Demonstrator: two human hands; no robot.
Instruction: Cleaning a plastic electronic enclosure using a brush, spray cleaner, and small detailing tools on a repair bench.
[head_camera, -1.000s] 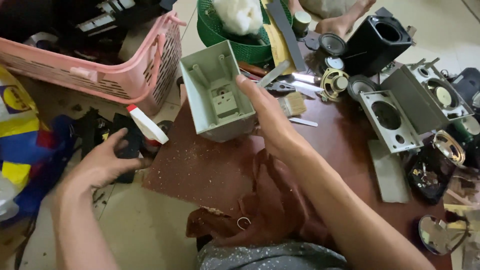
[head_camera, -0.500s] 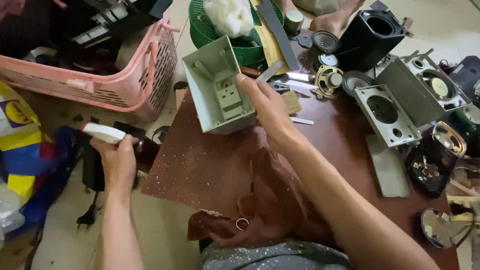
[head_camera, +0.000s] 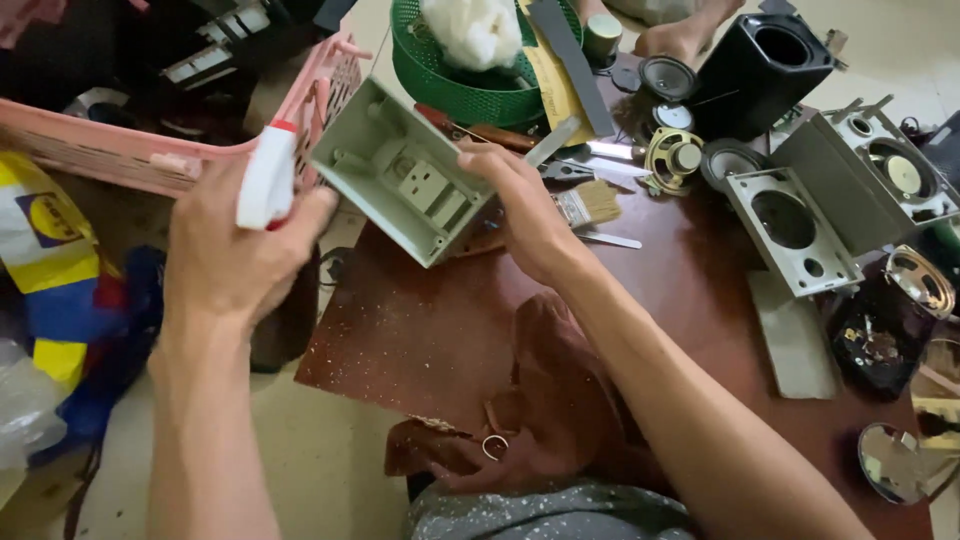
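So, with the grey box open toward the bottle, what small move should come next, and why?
Probably tip the white bottle in the left hand nearer the open grey speaker housing: the right hand holds it tilted, hollow side facing the bottle, still apart.

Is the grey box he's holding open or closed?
Open. The grey box, held tilted in the right hand, has no cover on the side facing the camera, so its inner posts and ribs show.

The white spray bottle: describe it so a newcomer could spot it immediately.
Find the pink basket at upper left. Just in front of its right end, the left hand holds up the spray bottle, beside the grey open box. It alone is white with a red cap.
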